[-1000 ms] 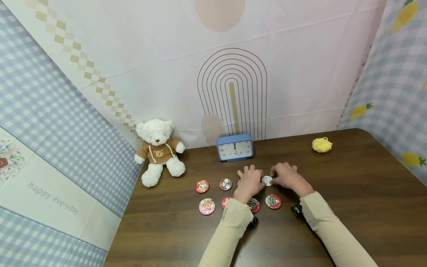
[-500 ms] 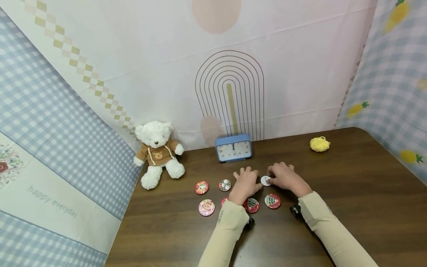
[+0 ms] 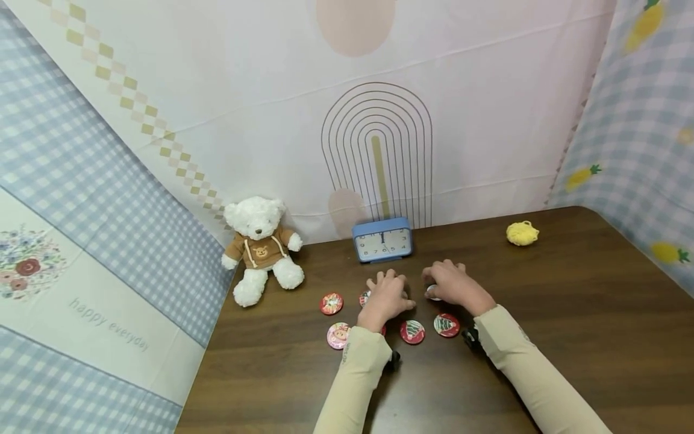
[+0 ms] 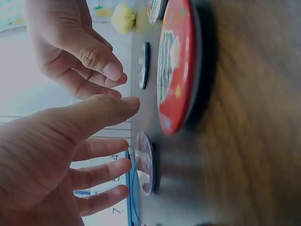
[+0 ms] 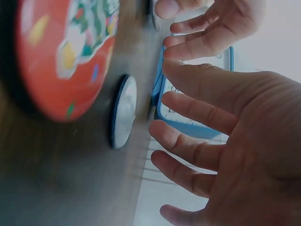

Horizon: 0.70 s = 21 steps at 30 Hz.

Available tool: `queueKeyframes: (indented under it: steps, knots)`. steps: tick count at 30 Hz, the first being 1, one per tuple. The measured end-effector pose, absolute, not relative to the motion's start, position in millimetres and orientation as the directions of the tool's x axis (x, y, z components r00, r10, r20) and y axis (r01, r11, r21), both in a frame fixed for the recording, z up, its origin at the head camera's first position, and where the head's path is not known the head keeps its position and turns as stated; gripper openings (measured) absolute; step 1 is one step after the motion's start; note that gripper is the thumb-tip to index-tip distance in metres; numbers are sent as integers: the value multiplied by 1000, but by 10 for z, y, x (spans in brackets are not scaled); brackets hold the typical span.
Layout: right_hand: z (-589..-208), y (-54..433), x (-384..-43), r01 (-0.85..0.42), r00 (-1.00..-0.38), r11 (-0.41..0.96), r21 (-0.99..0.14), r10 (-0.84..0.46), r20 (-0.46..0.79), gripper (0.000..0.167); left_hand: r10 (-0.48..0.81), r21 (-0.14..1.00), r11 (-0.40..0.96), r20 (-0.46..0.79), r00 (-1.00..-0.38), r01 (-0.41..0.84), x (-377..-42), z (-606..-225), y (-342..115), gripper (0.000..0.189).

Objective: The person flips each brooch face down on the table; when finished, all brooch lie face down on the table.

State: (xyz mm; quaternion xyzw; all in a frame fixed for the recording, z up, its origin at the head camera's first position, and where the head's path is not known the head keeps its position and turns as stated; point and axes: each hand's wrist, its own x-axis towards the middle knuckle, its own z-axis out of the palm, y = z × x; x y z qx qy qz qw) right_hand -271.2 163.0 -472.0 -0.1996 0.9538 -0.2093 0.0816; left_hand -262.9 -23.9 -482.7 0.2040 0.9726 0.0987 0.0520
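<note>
Round badges lie in two rows on the wooden table point(image 3: 542, 374). Over the back row, my left hand point(image 3: 386, 300) hovers with fingers spread, partly covering a badge point(image 3: 364, 298). In the left wrist view its fingertips hang close beside a shiny badge point(image 4: 145, 164), gripping nothing. My right hand point(image 3: 454, 286) is loosely bent above a white badge point(image 3: 432, 292), mostly hidden beneath it. The right wrist view shows this white badge point(image 5: 124, 112) flat on the table, apart from the relaxed fingers point(image 5: 188, 146). Red tree badges point(image 3: 412, 332) point(image 3: 446, 325) lie in front.
At the left are a red badge point(image 3: 331, 304) and a pink badge point(image 3: 338, 336). Behind the rows stands a blue clock point(image 3: 382, 240). A white teddy bear point(image 3: 261, 250) sits at the back left, and a yellow yarn ball point(image 3: 523, 233) lies at the back right.
My left hand has moved left, away from the white badge. My right hand has let go of the white badge and risen a little over it.
</note>
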Motion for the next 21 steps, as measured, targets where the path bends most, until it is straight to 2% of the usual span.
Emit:
queueKeyframes:
  steps: [10,21]
  knots:
    - [-4655,1421,-2732,-382,-885,821,-424,-457,-89,26,380,173,915,-67,-923,365,-2610,-4808,-379,47]
    - [-4713,1176,-2763,-425,-862,808,-408,-498,-89,20,355,188,922,-69,-932,337,-2594,-4821,-506,36]
